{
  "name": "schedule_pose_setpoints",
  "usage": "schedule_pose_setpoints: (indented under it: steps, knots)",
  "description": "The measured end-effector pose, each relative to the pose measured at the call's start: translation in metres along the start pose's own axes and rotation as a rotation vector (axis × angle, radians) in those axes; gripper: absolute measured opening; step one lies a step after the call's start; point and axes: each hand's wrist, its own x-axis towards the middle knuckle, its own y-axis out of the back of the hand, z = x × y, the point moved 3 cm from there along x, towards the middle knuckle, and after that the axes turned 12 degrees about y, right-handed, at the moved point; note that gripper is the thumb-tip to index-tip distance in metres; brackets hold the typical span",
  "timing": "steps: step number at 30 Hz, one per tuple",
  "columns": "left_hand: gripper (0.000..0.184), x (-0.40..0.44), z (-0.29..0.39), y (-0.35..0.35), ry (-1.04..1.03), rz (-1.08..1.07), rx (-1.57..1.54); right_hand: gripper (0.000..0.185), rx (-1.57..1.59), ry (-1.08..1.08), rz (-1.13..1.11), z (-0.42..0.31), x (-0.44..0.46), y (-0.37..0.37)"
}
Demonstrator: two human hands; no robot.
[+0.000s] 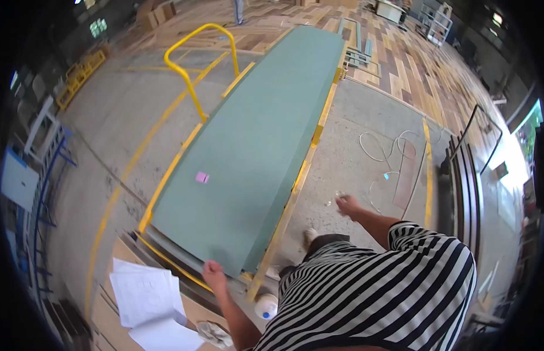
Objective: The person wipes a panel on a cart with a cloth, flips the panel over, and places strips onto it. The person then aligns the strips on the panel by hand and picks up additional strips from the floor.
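Observation:
A long grey-green panel (248, 134) lies on a yellow-edged frame in the middle of the view. On its surface is a small pink object (202, 177). My left hand (213, 274) is at the panel's near end, its fingers curled in, with no object visible in it. To the right of the panel, above the concrete floor, my right hand (347, 206) is closed; a small pale bit shows at its fingertips, too small to name. White papers (144, 298) with drawings lie on a brown surface to the lower left.
A yellow rail (200, 28) rises along the panel's left side. A pale hose (374, 157) curls over the floor at right, near dark metal bars (468, 187). A white container (266, 306) and a crumpled cloth (214, 334) are close below. Another person's leg (238, 10) shows far off.

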Motion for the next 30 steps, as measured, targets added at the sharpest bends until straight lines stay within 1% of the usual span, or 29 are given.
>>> schedule_pose_setpoints:
  steps: [1,2,3,4,5,6,7,8,9,10,11,13,14,16,17,18,20,21,23,24,25,26,27,28,30]
  knots:
    - [0.014,-0.007,0.003,-0.023,0.015,-0.005,-0.029,0.038,-0.198,0.028,-0.062,0.065,0.005,0.008]
    - [0.014,-0.009,0.001,-0.045,0.014,-0.056,0.008,0.043,-0.307,-0.013,-0.112,0.112,-0.004,0.019]
    - [0.014,-0.012,-0.001,-0.069,0.013,-0.104,0.045,0.038,-0.159,-0.283,-0.074,0.114,-0.041,0.041]
    - [0.012,-0.018,0.001,-0.093,0.036,-0.166,0.054,0.043,-0.116,-0.344,-0.064,0.147,-0.055,0.052]
    - [0.011,-0.025,0.007,-0.12,0.062,-0.225,0.064,0.04,-0.063,-0.448,-0.089,0.169,-0.067,0.068]
    - [0.01,-0.037,0.017,-0.15,0.125,-0.273,0.016,0.041,0.043,-0.547,-0.057,0.192,-0.075,0.079]
    - [0.008,-0.049,0.028,-0.181,0.192,-0.325,-0.032,0.039,0.111,-0.579,-0.005,0.214,-0.078,0.089]
    - [0.008,-0.052,0.034,-0.207,0.17,-0.335,-0.021,0.038,0.175,-0.615,0.048,0.236,-0.081,0.098]
    - [0.013,-0.056,0.033,-0.235,0.149,-0.404,0.051,0.036,0.251,-0.608,0.08,0.258,-0.082,0.102]
    - [0.018,-0.061,0.036,-0.273,0.128,-0.469,0.113,0.035,0.32,-0.593,0.114,0.266,-0.073,0.121]
    - [0.018,-0.064,0.037,-0.307,0.119,-0.47,0.126,0.034,0.319,-0.601,0.117,0.275,-0.064,0.138]
    - [0.016,-0.074,0.053,-0.355,-0.043,-0.546,0.304,0.032,0.475,-0.601,0.244,0.287,-0.046,0.166]
    - [0.016,-0.082,0.067,-0.381,-0.063,-0.565,0.318,0.031,0.577,-0.603,0.282,0.288,-0.038,0.188]
    - [0.014,-0.106,0.094,-0.44,-0.019,-0.641,0.359,0.03,0.711,-0.581,0.46,0.303,-0.017,0.22]
    - [0.018,-0.106,0.096,-0.466,-0.072,-0.665,0.4,0.022,0.725,-0.565,0.455,0.3,-0.008,0.239]
    - [0.018,-0.105,0.095,-0.491,-0.088,-0.676,0.394,0.022,0.732,-0.555,0.472,0.299,0.0,0.261]
    - [0.017,-0.1,0.094,-0.525,-0.002,-0.709,0.447,0.027,0.728,-0.517,0.513,0.305,0.016,0.284]
    - [0.017,-0.094,0.09,-0.537,-0.007,-0.709,0.457,0.027,0.738,-0.521,0.513,0.309,0.023,0.292]
    - [0.017,-0.078,0.078,-0.562,0.123,-0.76,0.624,0.031,0.821,-0.612,0.66,0.326,0.034,0.311]
    - [0.018,-0.078,0.082,-0.572,0.136,-0.774,0.761,0.031,0.828,-0.617,0.672,0.338,0.042,0.319]
    - [0.019,-0.076,0.088,-0.582,0.147,-0.787,0.894,0.031,0.888,-0.668,0.722,0.351,0.048,0.322]
    - [0.018,-0.065,0.09,-0.599,-0.066,-0.912,1.051,0.03,0.945,-0.719,0.773,0.362,0.056,0.325]
    - [0.016,-0.046,0.079,-0.615,-0.288,-1.032,1.194,0.032,0.959,-0.728,0.775,0.367,0.064,0.334]
    - [0.015,-0.03,0.066,-0.636,-0.334,-1.089,1.146,0.034,0.969,-0.734,0.776,0.375,0.073,0.344]
    - [0.014,-0.019,0.079,-0.695,-0.724,-1.186,1.449,0.033,0.962,-0.773,0.855,0.391,0.091,0.364]
